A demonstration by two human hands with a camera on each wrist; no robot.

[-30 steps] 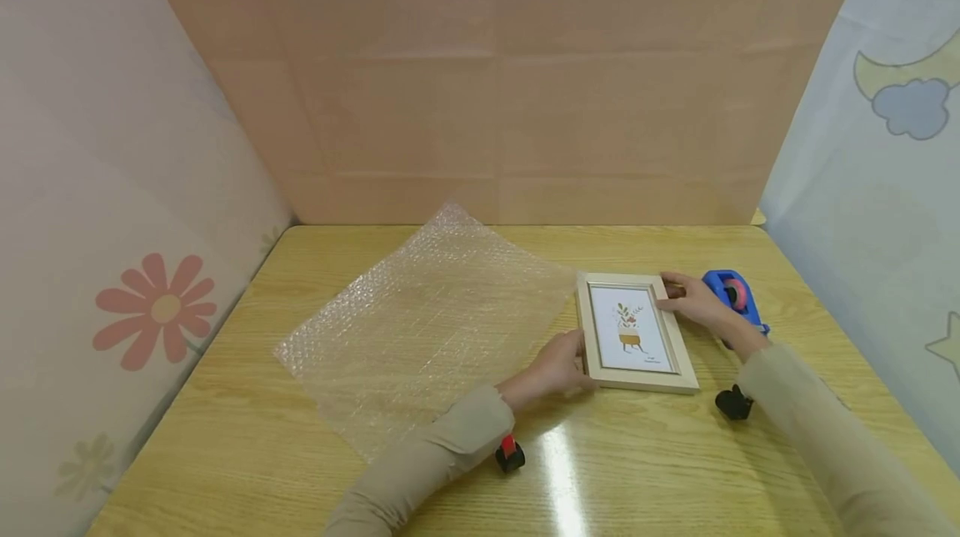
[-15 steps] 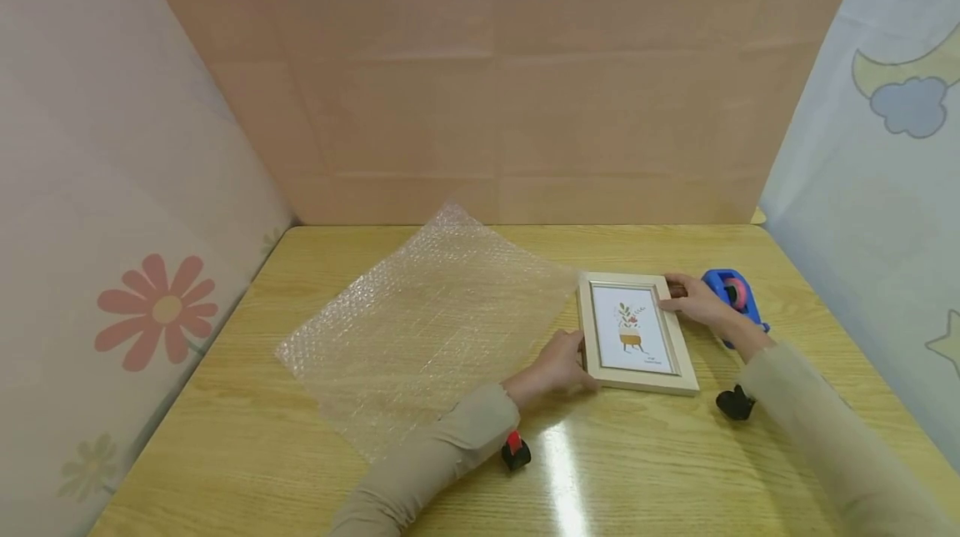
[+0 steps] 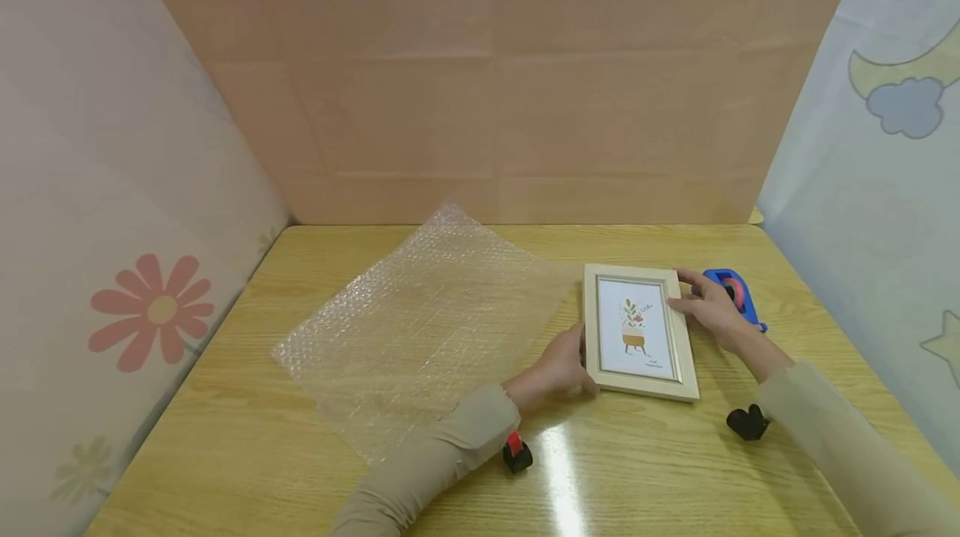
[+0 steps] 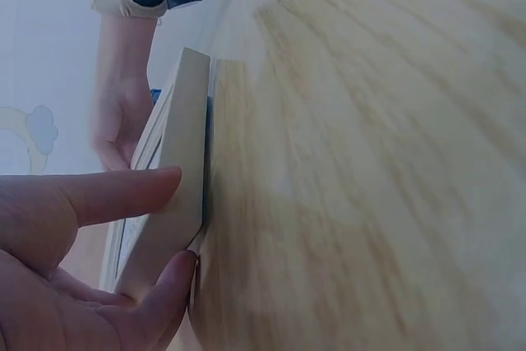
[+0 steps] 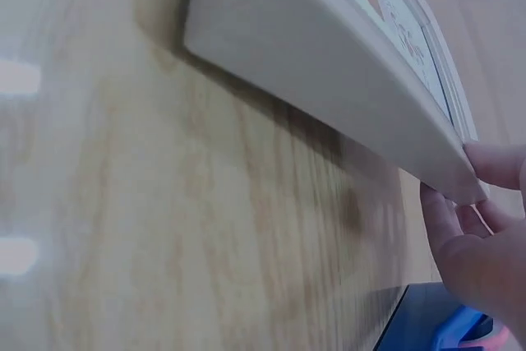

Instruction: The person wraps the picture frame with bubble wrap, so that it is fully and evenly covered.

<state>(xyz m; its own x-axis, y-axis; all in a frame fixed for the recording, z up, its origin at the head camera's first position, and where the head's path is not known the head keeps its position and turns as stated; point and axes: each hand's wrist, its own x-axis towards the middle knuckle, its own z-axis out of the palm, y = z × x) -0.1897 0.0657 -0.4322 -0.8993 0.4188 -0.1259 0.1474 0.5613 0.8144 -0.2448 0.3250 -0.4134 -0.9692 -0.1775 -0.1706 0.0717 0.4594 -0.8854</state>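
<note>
A picture frame (image 3: 637, 333) with a pale wooden border and a plant print lies face up at the right of the table. Its right side tilts up off the tabletop, as the gap and shadow under it in the right wrist view tell. My left hand (image 3: 555, 366) holds the frame's lower left edge; in the left wrist view its fingers (image 4: 123, 195) lie on the frame's side and lower corner. At the upper right corner my right hand (image 3: 712, 312) grips the border, thumb and fingers on either side of it.
A sheet of bubble wrap (image 3: 442, 328) is spread flat left of the frame, partly under my left forearm. Behind my right hand stands a blue tape dispenser (image 3: 750, 312) with a pink roll. Walls of printed cloth border the wooden table (image 3: 225, 437).
The frame's right side has risen a little, and the frame has shifted slightly right. My right hand moved right with it; my left hand stayed at the lower left edge.
</note>
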